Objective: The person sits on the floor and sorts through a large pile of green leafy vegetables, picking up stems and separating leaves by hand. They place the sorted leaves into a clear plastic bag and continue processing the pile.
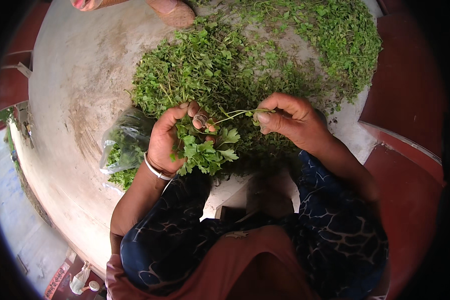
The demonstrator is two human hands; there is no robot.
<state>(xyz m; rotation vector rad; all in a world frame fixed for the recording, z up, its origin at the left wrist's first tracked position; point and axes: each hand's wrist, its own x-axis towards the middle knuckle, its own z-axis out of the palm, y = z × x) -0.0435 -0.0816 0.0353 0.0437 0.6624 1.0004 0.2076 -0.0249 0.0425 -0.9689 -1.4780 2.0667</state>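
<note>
My left hand (171,132), with a white bracelet at its wrist, is closed around a small bunch of leafy green herb (205,152). The jagged leaves look like parsley or celery leaf. My right hand (295,120) pinches the end of a thin green stem (235,114) between thumb and forefinger. The stem stretches across the gap to the fingers of my left hand. Beneath and beyond both hands lies a large heap of loose greens (190,75) on the concrete floor. A clear plastic bag (130,127) with greens in it rests just left of my left hand.
More greens (345,45) spread at the far right, beside a dark red surface (405,75). Two rounded brownish shapes, perhaps another person's feet (172,12), show at the top edge. Pale concrete floor (75,100) extends left. A person in pale clothes (80,280) appears small at lower left.
</note>
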